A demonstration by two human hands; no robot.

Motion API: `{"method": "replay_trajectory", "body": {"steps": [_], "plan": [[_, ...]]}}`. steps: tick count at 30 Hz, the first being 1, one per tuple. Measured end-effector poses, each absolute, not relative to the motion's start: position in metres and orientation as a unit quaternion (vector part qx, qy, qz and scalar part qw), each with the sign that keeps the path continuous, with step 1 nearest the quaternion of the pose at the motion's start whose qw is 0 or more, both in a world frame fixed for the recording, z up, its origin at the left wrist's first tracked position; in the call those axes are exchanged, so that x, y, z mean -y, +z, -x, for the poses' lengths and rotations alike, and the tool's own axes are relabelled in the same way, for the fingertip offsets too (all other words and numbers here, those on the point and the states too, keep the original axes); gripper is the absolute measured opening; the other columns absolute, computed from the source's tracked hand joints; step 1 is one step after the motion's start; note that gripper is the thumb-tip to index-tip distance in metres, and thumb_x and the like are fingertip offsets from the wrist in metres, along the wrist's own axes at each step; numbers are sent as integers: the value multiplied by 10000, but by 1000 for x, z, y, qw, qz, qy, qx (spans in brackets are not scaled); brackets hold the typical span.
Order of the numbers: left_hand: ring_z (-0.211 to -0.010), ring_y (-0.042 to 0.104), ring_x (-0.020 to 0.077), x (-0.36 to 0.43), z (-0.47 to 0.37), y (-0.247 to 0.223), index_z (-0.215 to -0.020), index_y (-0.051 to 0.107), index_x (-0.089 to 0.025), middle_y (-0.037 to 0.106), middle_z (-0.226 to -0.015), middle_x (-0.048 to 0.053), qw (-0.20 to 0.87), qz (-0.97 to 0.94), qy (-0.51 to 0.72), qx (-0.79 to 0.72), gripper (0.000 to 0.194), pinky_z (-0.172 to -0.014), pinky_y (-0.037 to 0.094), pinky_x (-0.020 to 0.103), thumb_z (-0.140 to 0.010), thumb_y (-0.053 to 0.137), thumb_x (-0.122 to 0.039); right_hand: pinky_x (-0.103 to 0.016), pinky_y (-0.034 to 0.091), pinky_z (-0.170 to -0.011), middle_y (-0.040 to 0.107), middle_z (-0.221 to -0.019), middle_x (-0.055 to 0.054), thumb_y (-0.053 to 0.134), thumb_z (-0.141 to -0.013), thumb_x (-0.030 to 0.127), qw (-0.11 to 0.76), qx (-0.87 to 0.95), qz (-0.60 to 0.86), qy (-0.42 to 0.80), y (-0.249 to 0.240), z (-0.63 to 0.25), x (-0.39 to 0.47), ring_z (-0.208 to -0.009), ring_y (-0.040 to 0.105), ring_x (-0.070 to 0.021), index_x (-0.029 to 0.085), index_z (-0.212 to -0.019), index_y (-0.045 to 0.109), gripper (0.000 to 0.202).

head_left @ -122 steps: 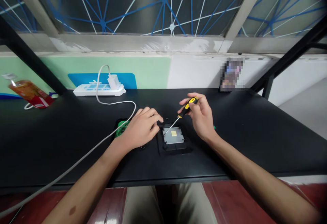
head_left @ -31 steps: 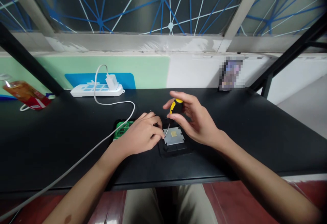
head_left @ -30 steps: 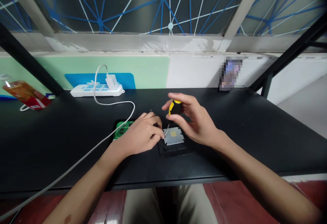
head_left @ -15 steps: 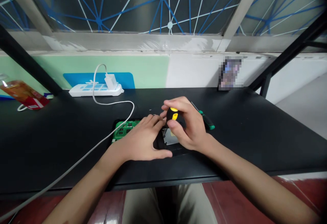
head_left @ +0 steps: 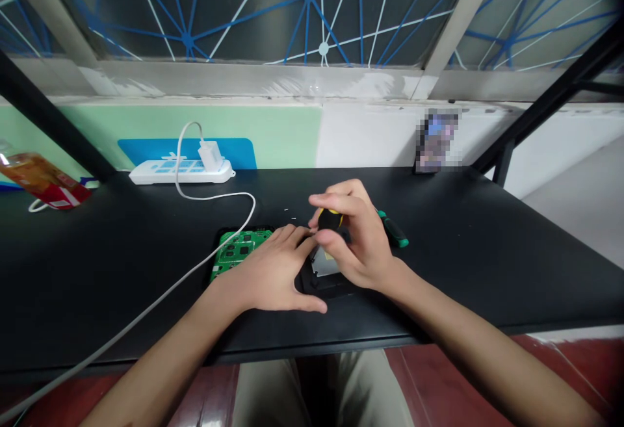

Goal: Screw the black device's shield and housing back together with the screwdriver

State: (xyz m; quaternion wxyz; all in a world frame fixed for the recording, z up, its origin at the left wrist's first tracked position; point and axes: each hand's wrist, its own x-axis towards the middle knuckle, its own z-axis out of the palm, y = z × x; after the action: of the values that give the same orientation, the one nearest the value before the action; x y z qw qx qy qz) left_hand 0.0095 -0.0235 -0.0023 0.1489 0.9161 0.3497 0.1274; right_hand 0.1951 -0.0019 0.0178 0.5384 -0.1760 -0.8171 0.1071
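Note:
My right hand (head_left: 358, 235) holds a black and yellow screwdriver (head_left: 330, 219) by its handle, its tip hidden below. Under it lies a black-cased device with a silver metal plate (head_left: 324, 263) inside. My left hand (head_left: 280, 268) rests flat over the device's left side, fingers stretched forward and thumb out to the right; nothing shows in its grasp. Partly under that hand, a green circuit board (head_left: 238, 249) sits in its black housing. Just beyond my right hand lies a second screwdriver with a green and black handle (head_left: 394, 229).
A white cable (head_left: 214, 197) runs from the power strip (head_left: 182, 172) across the table and over the circuit board. An orange drink bottle (head_left: 43, 177) leans at the far left. A pixelated upright object (head_left: 435, 142) stands against the wall. Two tiny pale bits lie behind my left hand.
The screwdriver handle has turned, with less yellow facing up, and my right fingers have shifted and opened somewhat around it. My left hand has moved slightly toward me.

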Motion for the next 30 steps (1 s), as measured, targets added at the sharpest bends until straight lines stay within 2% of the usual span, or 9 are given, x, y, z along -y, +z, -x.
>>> {"method": "replay_trajectory", "body": {"steps": [3,6,10,13,15,19,24,28,30], "plan": [[-1286,464,417,23,-9,-3,-1426,430,-178,514,-1382,181,138,-920,130,-344,897,-1085,378,600,-749,754,-669,-403,638,-797,550,-1311,-106,413,-1016,223,541,805,172,174,17,-195,7,-1048,664,-196,273,-1455,445,443],[-1277,468,415,23,-9,-3,-1430,429,-195,522,-1358,171,137,-919,127,-347,892,-1076,391,594,-752,745,-681,-396,645,-822,572,-1367,-109,433,-996,139,556,793,163,187,16,-196,10,-1060,685,-190,266,-1506,382,527],[-1282,475,412,22,-8,-5,-1442,412,-196,520,-1378,172,152,-918,140,-339,892,-1078,392,602,-758,754,-656,-392,626,-751,666,-1105,-74,631,-913,143,568,795,183,108,16,-196,8,-938,665,-203,277,-1413,502,534],[-1314,463,410,22,-8,-5,-1465,399,-215,511,-1412,167,162,-918,149,-331,911,-1101,370,608,-746,782,-622,-345,580,-632,617,-913,-31,748,-837,196,587,788,175,63,17,-197,6,-803,599,-186,310,-1257,592,462],[-1337,450,405,22,-9,-5,-1479,392,-207,513,-1417,171,156,-919,150,-330,941,-1128,344,602,-733,802,-609,-316,557,-584,559,-856,-19,761,-831,241,593,787,161,44,16,-197,6,-762,569,-175,311,-1201,608,406],[-1372,433,410,23,-10,-3,-1494,373,-228,478,-1473,172,161,-916,162,-331,957,-1153,317,610,-727,822,-582,-366,610,-684,568,-1004,-55,622,-928,306,585,793,149,78,10,-195,7,-870,632,-190,299,-1270,568,347],[-1399,404,430,22,-10,-5,-1562,225,-231,451,-1505,184,171,-911,163,-338,1109,-1173,274,634,-707,823,-607,-455,639,-784,609,-1202,-96,462,-973,297,587,780,142,167,3,-194,12,-981,683,-226,269,-1390,476,419],[-1432,345,436,21,-9,-6,-1536,295,-210,372,-1560,193,156,-915,147,-342,1056,-1172,281,625,-715,805,-636,-425,642,-793,609,-1242,-96,445,-980,208,573,782,166,184,5,-195,15,-988,685,-205,275,-1459,416,484],[-1403,386,430,22,-9,-6,-1507,343,-198,421,-1523,195,156,-917,148,-335,1000,-1155,310,622,-727,802,-625,-395,639,-761,607,-1212,-88,515,-955,161,563,791,187,152,8,-196,15,-962,671,-196,297,-1480,394,556]]}}
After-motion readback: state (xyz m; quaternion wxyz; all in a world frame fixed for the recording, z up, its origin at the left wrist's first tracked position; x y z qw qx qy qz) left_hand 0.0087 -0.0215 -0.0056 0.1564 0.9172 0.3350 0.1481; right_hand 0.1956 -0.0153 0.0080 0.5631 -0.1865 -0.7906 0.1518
